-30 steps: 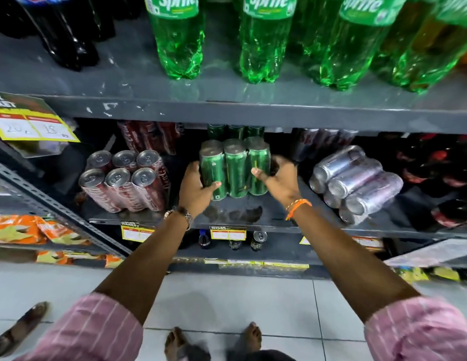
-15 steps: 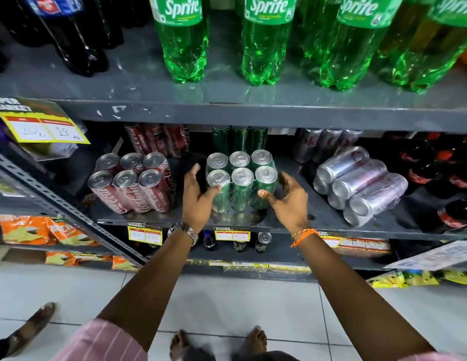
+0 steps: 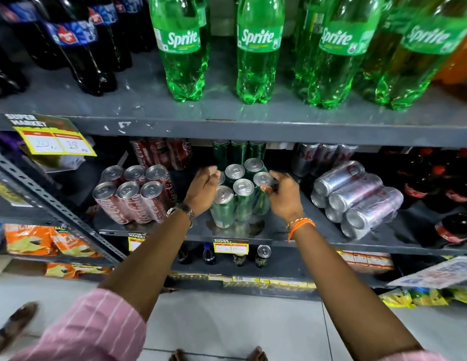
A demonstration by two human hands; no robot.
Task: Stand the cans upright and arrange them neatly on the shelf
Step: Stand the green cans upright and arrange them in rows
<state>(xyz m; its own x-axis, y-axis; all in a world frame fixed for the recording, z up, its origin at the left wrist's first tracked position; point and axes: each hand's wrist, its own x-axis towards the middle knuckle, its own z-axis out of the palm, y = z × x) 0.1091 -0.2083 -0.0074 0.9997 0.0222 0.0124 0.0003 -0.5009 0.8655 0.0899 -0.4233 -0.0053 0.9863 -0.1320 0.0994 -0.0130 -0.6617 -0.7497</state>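
Note:
A pack of green cans [image 3: 242, 201] stands upright in the middle of the grey middle shelf [image 3: 328, 244]. My left hand [image 3: 202, 192] presses against the pack's left side, fingers curled over a rear can top. On the pack's right side, my right hand [image 3: 284, 198] has its thumb on the front right can. A shrink-wrapped pack of silver cans [image 3: 357, 201] lies on its side to the right. At the left, a pack of red cola cans [image 3: 134, 200] stands upright. More green cans [image 3: 238, 152] stand behind at the back.
Green Sprite bottles [image 3: 258, 56] and dark cola bottles [image 3: 78, 48] fill the upper shelf. Dark bottles [image 3: 459, 188] crowd the far right of the middle shelf. A lower shelf holds small cans [image 3: 262, 255]. Orange snack packs [image 3: 31, 239] sit at the left. A sloping metal brace [image 3: 52, 204] crosses the left side.
Both hands let go of the green pack half a second ago, then closed in on its sides again. The pack now stands upright, its tops facing me.

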